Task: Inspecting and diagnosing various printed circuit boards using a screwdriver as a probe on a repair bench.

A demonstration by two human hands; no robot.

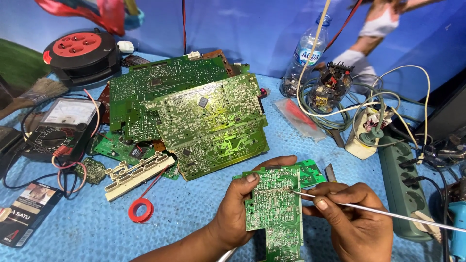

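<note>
The left hand [236, 213] grips a small green board [274, 208] by its left edge, thumb on the solder face and the fingers curled behind, so the board stands tilted up toward the camera above the blue mat [189, 213]. The right hand [352, 218] is pinched shut on a thin metal rod [369, 208] — thumb and forefinger pressed together round it — and the rod's tip touches the solder side just right of the left thumb, near the board's upper middle. The rod's long end runs away from the right grip toward the lower right. Just beyond the held board, up and to the left of the left hand, lies a heap of large boards [204, 121], solder sides up, overlapping one another. Left of that grip, on the mat, lie a white plastic connector strip [138, 173] and a red ring [141, 210] of tape or wire — I cannot tell which. Farther left sits an analogue multimeter [60, 128] with its leads. Well beyond the right hand are a grey power strip [403, 189], a tangle of pale cables [374, 106] and a clear plastic bottle [306, 58]
</note>
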